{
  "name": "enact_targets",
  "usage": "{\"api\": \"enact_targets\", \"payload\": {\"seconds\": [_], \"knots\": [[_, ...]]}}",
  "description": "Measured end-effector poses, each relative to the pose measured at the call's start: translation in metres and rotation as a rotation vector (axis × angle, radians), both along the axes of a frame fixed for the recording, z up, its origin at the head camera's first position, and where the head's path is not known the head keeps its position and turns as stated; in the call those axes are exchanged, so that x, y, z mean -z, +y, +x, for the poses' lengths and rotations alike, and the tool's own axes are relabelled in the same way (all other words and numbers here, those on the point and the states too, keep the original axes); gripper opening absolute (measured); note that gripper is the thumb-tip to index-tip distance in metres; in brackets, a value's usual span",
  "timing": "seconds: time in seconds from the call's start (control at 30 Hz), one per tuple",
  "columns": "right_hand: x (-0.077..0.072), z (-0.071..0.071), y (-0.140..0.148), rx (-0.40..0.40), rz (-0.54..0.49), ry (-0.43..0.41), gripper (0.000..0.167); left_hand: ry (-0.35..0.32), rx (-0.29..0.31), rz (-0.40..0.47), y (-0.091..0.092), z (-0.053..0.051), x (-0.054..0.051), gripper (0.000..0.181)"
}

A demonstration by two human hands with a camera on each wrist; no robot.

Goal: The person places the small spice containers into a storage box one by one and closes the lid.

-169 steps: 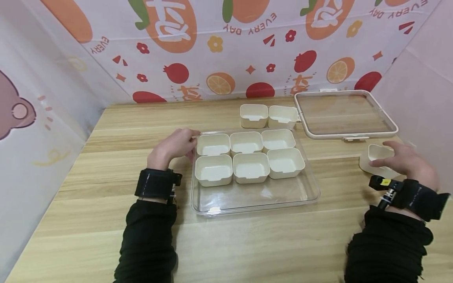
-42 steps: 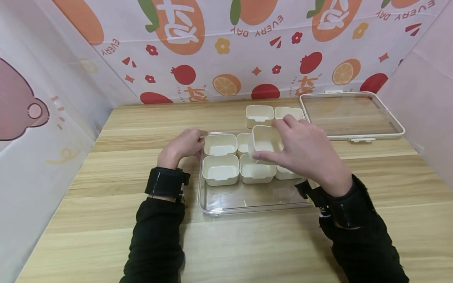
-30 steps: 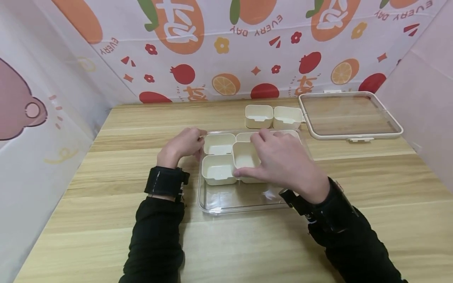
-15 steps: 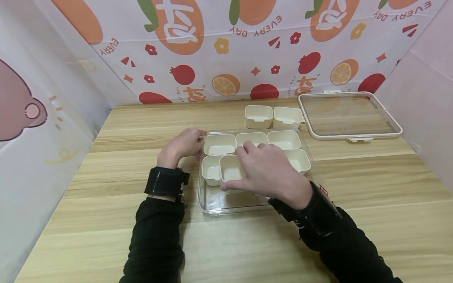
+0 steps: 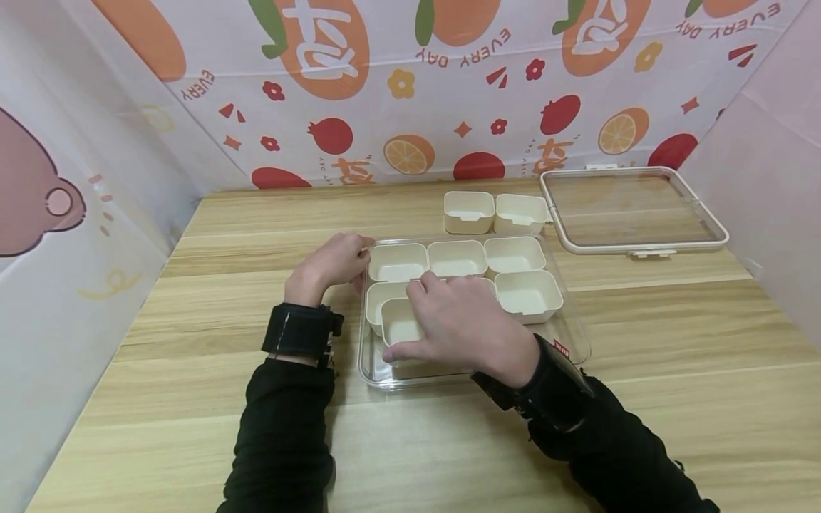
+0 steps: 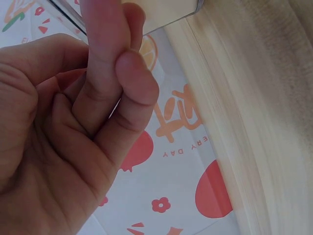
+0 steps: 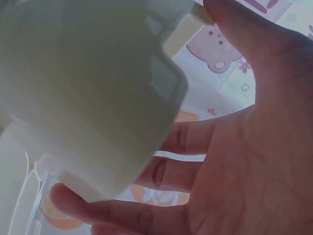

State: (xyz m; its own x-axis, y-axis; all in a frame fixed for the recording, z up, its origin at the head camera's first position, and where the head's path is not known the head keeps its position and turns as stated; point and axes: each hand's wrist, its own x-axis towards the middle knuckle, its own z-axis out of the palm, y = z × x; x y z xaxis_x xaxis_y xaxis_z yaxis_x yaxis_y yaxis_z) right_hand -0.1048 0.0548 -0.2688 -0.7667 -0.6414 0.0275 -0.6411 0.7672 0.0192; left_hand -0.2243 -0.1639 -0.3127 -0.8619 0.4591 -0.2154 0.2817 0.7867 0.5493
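Right hand (image 5: 471,324) grasping cup (image 5: 400,320) between thumb (image 7: 234,29) and fingers (image 7: 183,139), left hand (image 5: 330,267) gripping tray (image 5: 378,363)

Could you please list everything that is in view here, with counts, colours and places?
clear tray: one, transparent, mid-table
boxes in the tray: six, cream, two rows of three, two of them partly hidden
held box: one, cream, at the tray's near left part
boxes behind: two, cream, side by side beyond the tray
framed panel: one, clear with a cream frame, far right of the table
table: one, pale wood, below
fruit-print cloth: one, white, orange and red, at the back
left sheet: one, white with a pink print, left side
wrist straps: two, black, one per wrist
sleeves: two, black, one per arm
left hand: one, bare, at the tray's far left corner
right hand: one, bare, gripping the held box
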Motion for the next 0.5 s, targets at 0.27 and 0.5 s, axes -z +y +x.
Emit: {"api": "enact_targets", "payload": {"seconds": [0.27,0.5], "knots": [[0.011,0.006,-0.012,-0.080,-0.007,0.132,0.073,0.011,0.004,-0.005,0.001,0.001,-0.001,0.047],[0.016,0.008,-0.018,-0.077,0.023,0.131,0.073,0.007,0.000,-0.002,0.000,0.001,0.000,0.047]]}}
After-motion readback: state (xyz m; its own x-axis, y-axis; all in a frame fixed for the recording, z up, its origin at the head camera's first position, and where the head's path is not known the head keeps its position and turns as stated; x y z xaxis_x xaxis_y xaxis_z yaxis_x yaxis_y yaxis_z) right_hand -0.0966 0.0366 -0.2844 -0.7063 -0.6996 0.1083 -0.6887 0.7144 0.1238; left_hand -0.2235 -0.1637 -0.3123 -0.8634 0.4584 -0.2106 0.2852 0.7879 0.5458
